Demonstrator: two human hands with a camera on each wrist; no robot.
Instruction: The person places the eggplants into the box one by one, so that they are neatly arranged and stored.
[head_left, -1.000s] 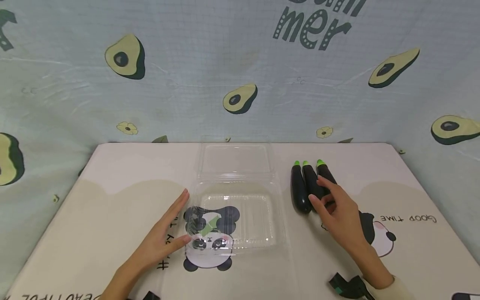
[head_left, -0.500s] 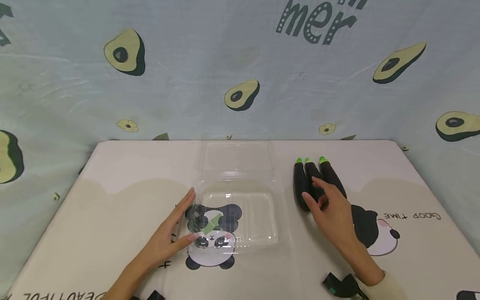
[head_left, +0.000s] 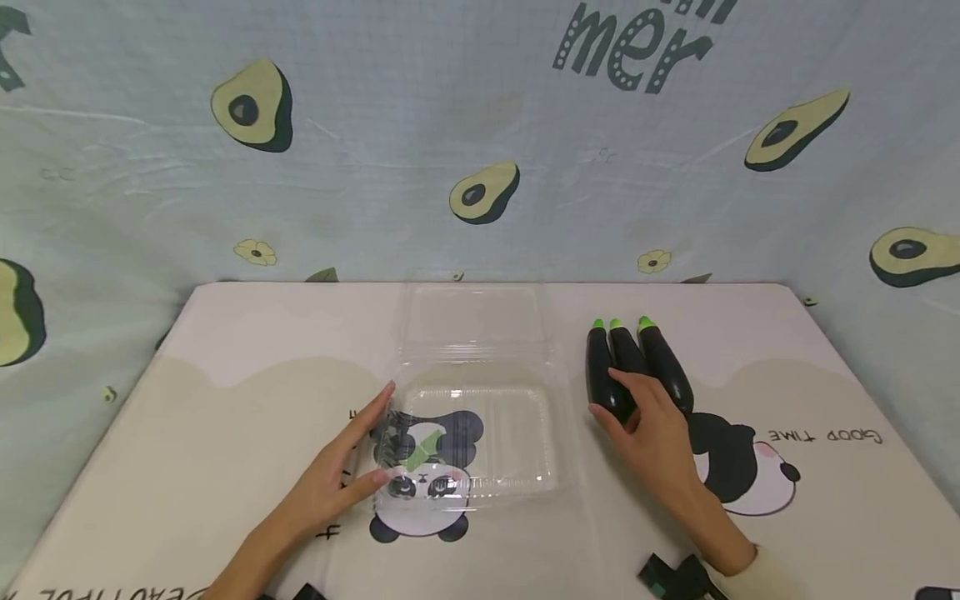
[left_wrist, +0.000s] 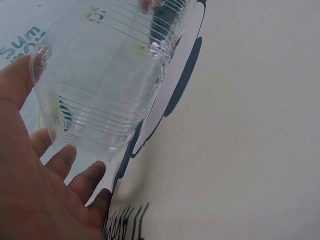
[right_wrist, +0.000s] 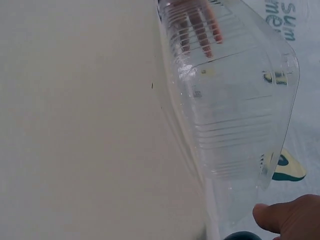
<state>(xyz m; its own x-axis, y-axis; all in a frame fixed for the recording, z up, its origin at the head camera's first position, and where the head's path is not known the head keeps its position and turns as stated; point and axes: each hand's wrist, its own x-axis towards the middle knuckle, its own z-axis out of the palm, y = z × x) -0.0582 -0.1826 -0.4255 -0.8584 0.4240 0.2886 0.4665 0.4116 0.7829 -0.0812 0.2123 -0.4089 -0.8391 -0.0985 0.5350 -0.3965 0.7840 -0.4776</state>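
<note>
A clear plastic clamshell box [head_left: 517, 367] stands on the table with its lid tipped back. My left hand [head_left: 330, 467] rests against its left side, fingers extended; in the left wrist view the thumb [left_wrist: 22, 82] lies at the rim. On the right lie three toy-like eggplants, black with green tips: a left one [head_left: 597, 358], a middle one [head_left: 626, 350] and a right one [head_left: 663, 362]. My right hand [head_left: 656, 437] is over the left eggplant's near end, thumb on its left and forefinger across it. Its other fingers are mostly hidden, and a firm grip does not show.
A table covering [head_left: 262, 433] printed with pandas and lettering lies under everything. An avocado-patterned curtain [head_left: 360, 167] hangs behind the table's far edge. Below the right wrist is a black device [head_left: 678, 575] with a cable.
My right hand has moved left and slightly nearer, from the middle and right eggplants to the left one. The left hand and the box have stayed nearly still.
</note>
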